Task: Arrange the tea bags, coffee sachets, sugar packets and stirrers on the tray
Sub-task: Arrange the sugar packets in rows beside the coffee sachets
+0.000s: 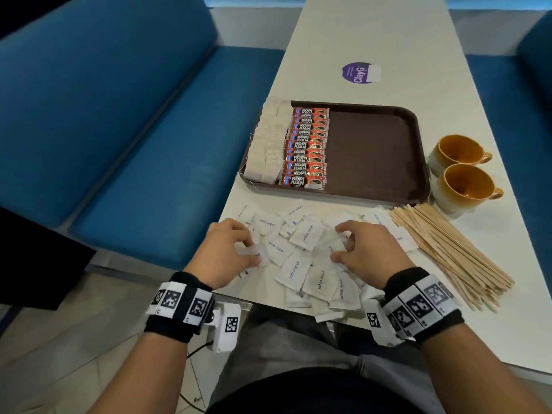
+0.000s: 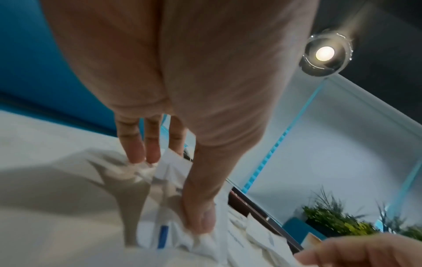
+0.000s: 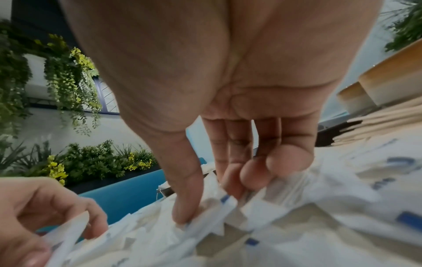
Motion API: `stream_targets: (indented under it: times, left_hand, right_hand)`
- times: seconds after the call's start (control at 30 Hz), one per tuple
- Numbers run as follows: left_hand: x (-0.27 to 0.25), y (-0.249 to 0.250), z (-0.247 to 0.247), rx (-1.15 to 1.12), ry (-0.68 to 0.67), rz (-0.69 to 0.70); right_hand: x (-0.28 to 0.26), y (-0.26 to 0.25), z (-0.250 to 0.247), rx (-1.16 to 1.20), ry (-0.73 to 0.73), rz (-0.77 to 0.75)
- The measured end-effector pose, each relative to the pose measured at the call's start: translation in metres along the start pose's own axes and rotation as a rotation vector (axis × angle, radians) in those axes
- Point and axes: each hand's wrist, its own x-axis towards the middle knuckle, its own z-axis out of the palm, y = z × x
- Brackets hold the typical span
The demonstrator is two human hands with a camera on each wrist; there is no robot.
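A brown tray (image 1: 373,150) holds two columns of white tea bags (image 1: 268,141) at its left edge and a row of red coffee sachets (image 1: 307,147) beside them. Several white sugar packets (image 1: 301,264) lie scattered on the table in front of the tray. My left hand (image 1: 236,249) pinches sugar packets (image 2: 169,171) at the left of the pile. My right hand (image 1: 352,243) pinches sugar packets (image 3: 219,204) between thumb and fingers near the pile's middle. A bundle of wooden stirrers (image 1: 448,252) lies on the table to the right.
Two orange-lined mugs (image 1: 463,171) stand right of the tray, just beyond the stirrers. A purple round sticker (image 1: 360,72) marks the white table (image 1: 373,40) farther back. Blue bench seats (image 1: 134,130) flank the table. The table's near edge runs just under my wrists.
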Motion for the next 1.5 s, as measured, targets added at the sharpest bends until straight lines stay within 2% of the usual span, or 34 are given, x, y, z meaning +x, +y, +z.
stream_targets:
  times: [0.17, 0.27, 0.47, 0.67, 0.77, 0.87, 1.07, 1.27, 1.33, 1.5]
  left_hand:
    - [0.001, 0.012, 0.009, -0.071, -0.055, 0.044]
    - [0.006, 0.012, 0.010, -0.030, -0.063, 0.029]
    - [0.004, 0.020, 0.012, 0.026, -0.050, 0.016]
    - [0.000, 0.012, -0.010, -0.226, 0.012, 0.042]
    - [0.001, 0.009, -0.026, -0.427, 0.058, -0.006]
    - [0.007, 0.009, -0.037, -0.423, 0.043, -0.055]
    - [0.013, 0.013, -0.029, -0.427, -0.069, -0.023]
    - [0.013, 0.003, -0.018, -0.704, -0.030, -0.076]
    - [0.012, 0.003, -0.017, -0.790, -0.001, -0.094]
    - [0.014, 0.007, -0.010, -0.957, -0.037, -0.154]
  right_hand:
    - [0.001, -0.005, -0.002, -0.074, 0.026, -0.021]
    - [0.000, -0.004, -0.001, -0.065, 0.022, -0.042]
    - [-0.004, 0.000, -0.010, 0.128, 0.018, -0.089]
    - [-0.005, 0.004, -0.023, 0.222, 0.069, -0.107]
    - [-0.002, 0.003, -0.035, 0.224, 0.101, -0.103]
    - [0.004, -0.006, -0.044, 0.225, 0.072, -0.110]
    - [0.029, -0.040, -0.020, 0.038, -0.081, -0.173]
    - [0.041, -0.052, 0.001, -0.184, -0.074, -0.228]
    - [0.041, -0.053, 0.001, -0.145, -0.055, -0.232]
    - [0.038, -0.048, -0.004, 0.062, -0.085, -0.188]
